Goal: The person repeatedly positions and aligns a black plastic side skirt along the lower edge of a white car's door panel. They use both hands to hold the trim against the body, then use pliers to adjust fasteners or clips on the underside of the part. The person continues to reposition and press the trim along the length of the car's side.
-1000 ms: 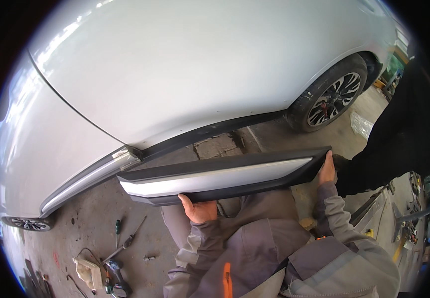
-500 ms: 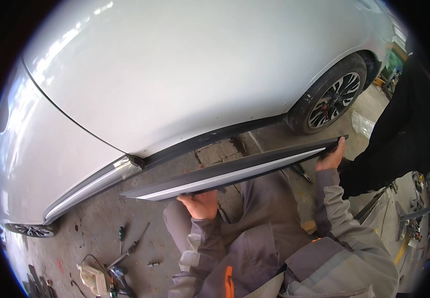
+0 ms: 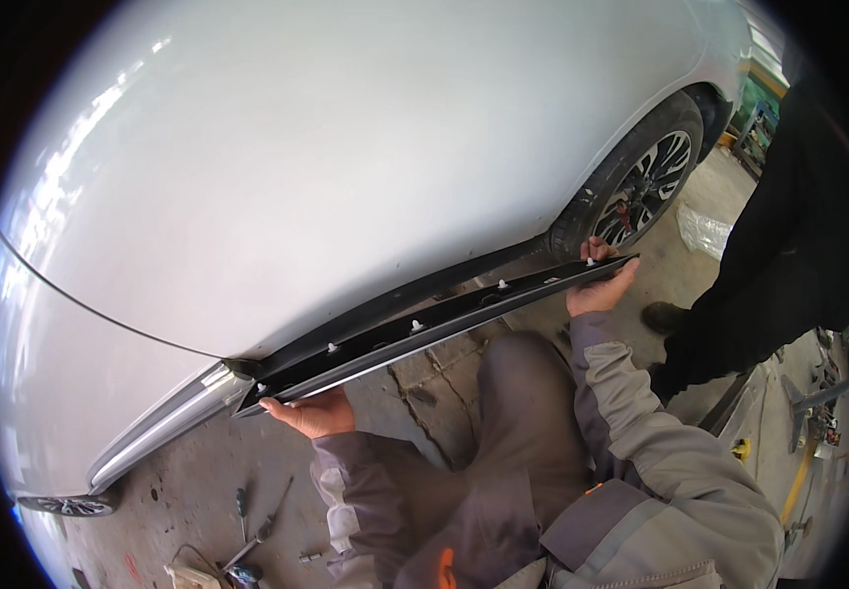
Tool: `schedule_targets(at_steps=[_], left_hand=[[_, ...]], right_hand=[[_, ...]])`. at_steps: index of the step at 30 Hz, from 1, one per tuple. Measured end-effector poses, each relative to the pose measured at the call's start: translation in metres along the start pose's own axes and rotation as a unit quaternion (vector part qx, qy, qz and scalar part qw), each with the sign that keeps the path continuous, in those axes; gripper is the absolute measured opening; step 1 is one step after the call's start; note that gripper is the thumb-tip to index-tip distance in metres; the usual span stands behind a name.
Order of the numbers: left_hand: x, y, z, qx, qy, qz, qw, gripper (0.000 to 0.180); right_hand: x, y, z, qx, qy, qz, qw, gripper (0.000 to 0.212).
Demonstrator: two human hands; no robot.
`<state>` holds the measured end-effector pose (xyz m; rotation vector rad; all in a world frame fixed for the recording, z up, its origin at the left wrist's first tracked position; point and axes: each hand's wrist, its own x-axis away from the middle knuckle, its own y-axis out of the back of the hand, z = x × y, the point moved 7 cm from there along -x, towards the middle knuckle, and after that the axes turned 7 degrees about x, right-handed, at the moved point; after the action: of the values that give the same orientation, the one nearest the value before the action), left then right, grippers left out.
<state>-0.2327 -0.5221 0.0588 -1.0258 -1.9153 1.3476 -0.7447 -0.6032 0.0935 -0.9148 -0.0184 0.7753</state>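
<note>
Head view. A long dark trim panel (image 3: 444,327) extended obliquely across the centre of the frame, its inner face turned upward, alongside the lower edge of the pale car body (image 3: 366,147). The left hand (image 3: 313,412) grasped the panel's lower-left end, thumb at the rim; the right hand (image 3: 601,288) grasped the opposite end, right of centre, with fingertips showing beyond the far edge. White clips (image 3: 417,324) stood in a row along the inner face. A wheel (image 3: 648,182) appeared at upper right; hand tools (image 3: 264,531) lay on the floor (image 3: 169,525) at lower left.
</note>
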Motion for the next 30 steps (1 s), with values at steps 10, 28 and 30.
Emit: schedule_targets(at_steps=[10,28,30], left_hand=[[-0.014,0.009,0.015,-0.048,0.045,-0.046,0.997,0.082],[-0.036,0.027,0.008,-0.201,0.064,-0.128,0.969,0.088],[-0.037,0.025,0.008,-0.198,0.069,-0.113,0.971,0.087]], right_hand=[[-0.017,-0.005,-0.042,0.073,-0.062,0.018,0.995,0.058],[-0.030,-0.002,-0.074,0.217,-0.192,0.056,0.955,0.056],[-0.032,-0.006,-0.074,0.221,-0.194,0.062,0.954,0.057]])
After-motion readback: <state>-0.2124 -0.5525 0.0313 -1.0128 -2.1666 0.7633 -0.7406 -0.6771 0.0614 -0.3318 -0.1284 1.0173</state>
